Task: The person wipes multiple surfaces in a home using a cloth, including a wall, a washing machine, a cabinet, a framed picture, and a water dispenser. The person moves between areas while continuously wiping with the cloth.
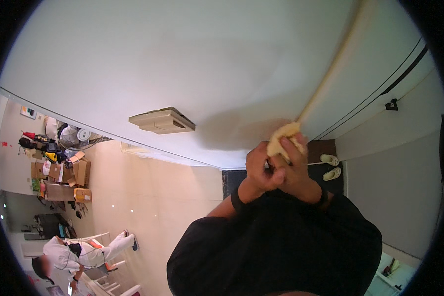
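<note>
A crumpled pale-yellow cloth (pixel 281 137) is bunched between my two hands, close in front of a white wall. My right hand (pixel 296 162) grips it, fingers pressed into the folds. Against the cloth's lower left side, my left hand (pixel 261 166) is curled with its thumb toward the right hand. My palms and part of the cloth are hidden by the fingers. Both wrists wear dark bands. On the wall (pixel 207 66) to the left of my hands is a beige plastic box (pixel 162 121). A beige edge strip (pixel 329 77) runs up the wall from beside the cloth.
Pale clogs (pixel 332 174) lie on the dark floor to the right, near a grey panel (pixel 388 199). Far left, a person (pixel 77 255) in white sits at a table. Cardboard boxes (pixel 82 172) and a standing fan (pixel 70 135) are beyond the tiled floor (pixel 155 185).
</note>
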A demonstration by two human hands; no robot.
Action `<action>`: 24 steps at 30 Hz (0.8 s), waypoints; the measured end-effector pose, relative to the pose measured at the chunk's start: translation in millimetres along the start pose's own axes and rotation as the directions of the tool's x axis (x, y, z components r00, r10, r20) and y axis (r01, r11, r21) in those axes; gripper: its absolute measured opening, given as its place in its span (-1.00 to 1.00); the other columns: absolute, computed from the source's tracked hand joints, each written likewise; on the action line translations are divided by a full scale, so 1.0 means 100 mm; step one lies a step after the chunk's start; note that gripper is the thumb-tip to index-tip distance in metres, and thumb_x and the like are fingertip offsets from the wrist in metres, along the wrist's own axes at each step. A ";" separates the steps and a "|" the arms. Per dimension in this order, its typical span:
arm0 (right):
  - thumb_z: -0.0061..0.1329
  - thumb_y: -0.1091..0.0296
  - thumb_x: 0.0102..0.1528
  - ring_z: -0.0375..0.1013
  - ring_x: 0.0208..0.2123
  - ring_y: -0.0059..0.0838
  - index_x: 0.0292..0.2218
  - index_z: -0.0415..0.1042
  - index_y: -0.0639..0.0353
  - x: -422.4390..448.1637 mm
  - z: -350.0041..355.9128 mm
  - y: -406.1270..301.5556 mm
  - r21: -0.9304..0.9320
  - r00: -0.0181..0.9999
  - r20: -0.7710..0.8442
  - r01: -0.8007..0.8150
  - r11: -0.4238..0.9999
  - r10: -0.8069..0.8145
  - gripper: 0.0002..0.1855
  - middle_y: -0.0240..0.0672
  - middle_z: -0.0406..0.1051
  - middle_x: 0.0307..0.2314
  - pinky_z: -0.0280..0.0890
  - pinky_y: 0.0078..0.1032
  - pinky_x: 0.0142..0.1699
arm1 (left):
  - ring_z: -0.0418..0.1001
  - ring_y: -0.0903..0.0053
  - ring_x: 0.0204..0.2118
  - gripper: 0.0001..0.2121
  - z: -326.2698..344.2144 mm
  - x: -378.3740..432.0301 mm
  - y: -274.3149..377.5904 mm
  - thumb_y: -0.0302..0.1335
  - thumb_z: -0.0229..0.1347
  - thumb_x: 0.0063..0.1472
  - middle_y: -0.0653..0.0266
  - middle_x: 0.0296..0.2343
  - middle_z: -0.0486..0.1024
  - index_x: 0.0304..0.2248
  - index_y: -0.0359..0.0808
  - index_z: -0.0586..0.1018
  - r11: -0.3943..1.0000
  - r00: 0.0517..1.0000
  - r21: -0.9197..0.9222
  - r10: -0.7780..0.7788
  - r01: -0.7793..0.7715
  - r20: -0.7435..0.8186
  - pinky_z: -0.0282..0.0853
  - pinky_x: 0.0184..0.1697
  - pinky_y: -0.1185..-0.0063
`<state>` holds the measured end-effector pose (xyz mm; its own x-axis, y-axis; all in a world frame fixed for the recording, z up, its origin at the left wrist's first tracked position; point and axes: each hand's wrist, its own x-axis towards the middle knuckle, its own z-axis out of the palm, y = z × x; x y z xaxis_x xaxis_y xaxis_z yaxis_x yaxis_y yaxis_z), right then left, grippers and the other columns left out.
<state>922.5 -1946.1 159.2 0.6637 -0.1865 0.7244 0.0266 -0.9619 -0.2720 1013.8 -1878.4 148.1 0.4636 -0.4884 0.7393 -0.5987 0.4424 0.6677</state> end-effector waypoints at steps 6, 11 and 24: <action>-0.16 0.17 0.03 0.07 -0.02 0.04 -0.33 0.18 0.16 -0.04 0.01 0.41 -0.208 0.829 -0.549 -0.017 0.978 -0.102 -0.73 -0.11 0.15 -0.14 -0.16 0.02 0.09 | 0.40 0.18 -0.47 -0.63 0.29 0.21 0.17 -0.31 0.06 -0.08 -0.03 -0.43 0.38 -0.32 -0.43 0.38 0.997 0.979 0.027 0.072 -0.079 0.191 0.33 -0.44 0.45; -0.16 0.24 0.03 0.06 -0.01 0.01 -0.38 0.15 0.15 -0.40 0.28 0.53 -0.198 0.828 -0.552 -0.017 0.980 -0.097 -0.79 -0.16 0.16 -0.16 -0.16 0.01 0.10 | 0.38 0.17 -0.48 -0.65 0.35 -0.02 -0.03 -0.41 0.04 -0.10 -0.03 -0.41 0.36 -0.30 -0.44 0.35 0.994 0.967 0.109 -0.020 -0.008 0.254 0.32 -0.46 0.44; -0.06 0.35 -0.06 0.06 -0.04 -0.04 -0.21 0.23 0.14 -0.35 1.22 0.13 -0.130 0.865 -0.497 -0.150 0.980 0.067 -0.66 -0.20 0.14 -0.10 -0.06 -0.02 0.01 | 0.36 0.17 -0.51 -0.82 -0.54 -0.10 -0.47 -0.43 0.01 -0.02 0.07 -0.49 0.35 -0.43 -0.33 0.34 0.982 0.900 0.166 -0.152 0.091 0.407 0.30 -0.50 0.40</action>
<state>990.2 -1927.5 53.1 0.2047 -0.3247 0.9234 -0.1702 -0.9408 -0.2931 1072.1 -1853.9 114.2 0.2424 -0.8136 0.5284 -0.6545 0.2649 0.7081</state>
